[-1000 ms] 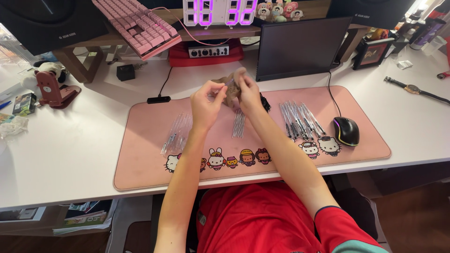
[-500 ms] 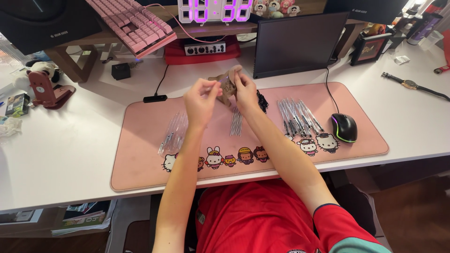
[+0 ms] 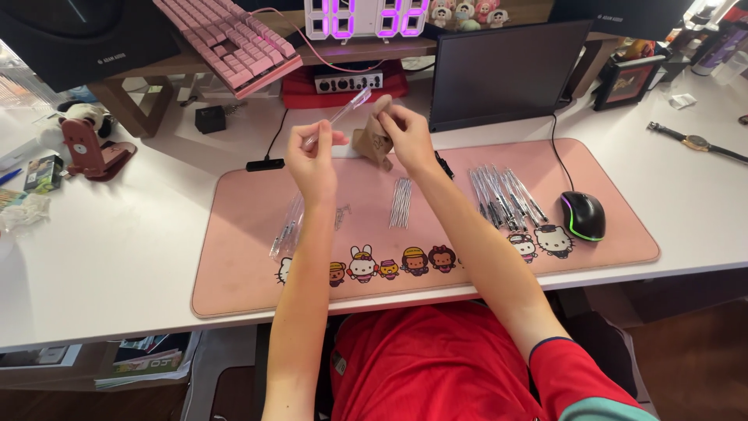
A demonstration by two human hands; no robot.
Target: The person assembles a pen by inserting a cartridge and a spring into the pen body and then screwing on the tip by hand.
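Over pink desk mat (image 3: 234, 257), left hand (image 3: 312, 160) pinches clear sleeve (image 3: 339, 115); right hand (image 3: 407, 136) grips, seemingly, brown pouch (image 3: 374, 140).

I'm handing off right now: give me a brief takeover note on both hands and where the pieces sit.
Left hand: raised over the pink desk mat, pinching a clear plastic sleeve.
Right hand: holding a small brown card piece.
On the mat: clear sleeves at left, a bundle of thin metal rods in the middle, a row of pens at right beside the black mouse.
Done: piles laid out. Left: sleeve and card are apart, not joined.
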